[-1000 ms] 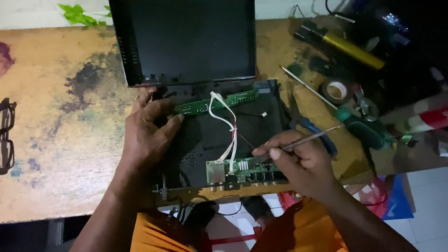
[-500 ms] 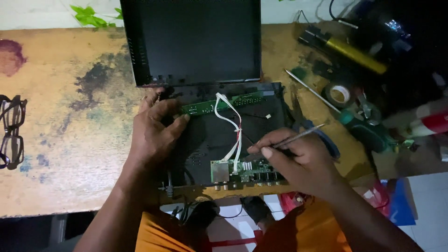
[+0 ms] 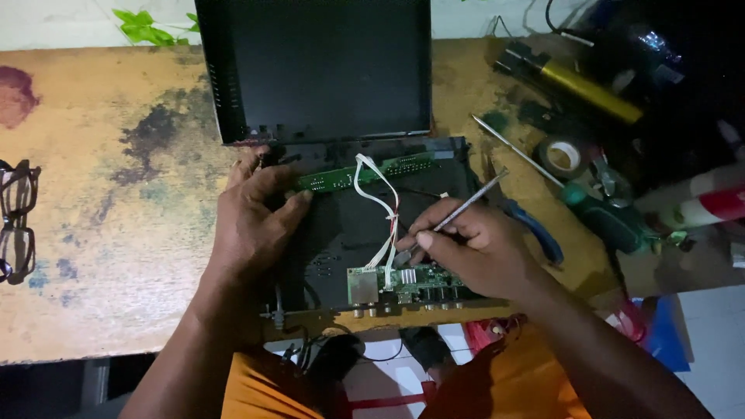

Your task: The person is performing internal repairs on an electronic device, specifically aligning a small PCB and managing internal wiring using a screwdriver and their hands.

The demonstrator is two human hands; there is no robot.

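An opened black electronics box [image 3: 341, 225] lies on the worn wooden table [image 3: 116, 256]. Inside it are a narrow green circuit strip [image 3: 365, 172] at the far side, a small green circuit board [image 3: 403, 283] at the near edge, and a white ribbon cable [image 3: 380, 209] joining them. My left hand [image 3: 252, 217] rests flat on the box's left side, fingertips by the green strip. My right hand [image 3: 473, 248] pinches a thin metal tool [image 3: 469, 203] like a pen, its tip down near the cable just above the small board.
The box's black lid [image 3: 318, 70] lies beyond it. Black-framed glasses [image 3: 17, 221] sit at the table's left edge. To the right are a tape roll [image 3: 563, 155], a metal rod [image 3: 516, 151], a green-handled tool [image 3: 609, 217], a yellow cylinder [image 3: 590, 91] and blue-handled pliers [image 3: 539, 233].
The view has shifted a little. My right hand has moved slightly left toward the ribbon cable with the tool. My left hand stays on the box.
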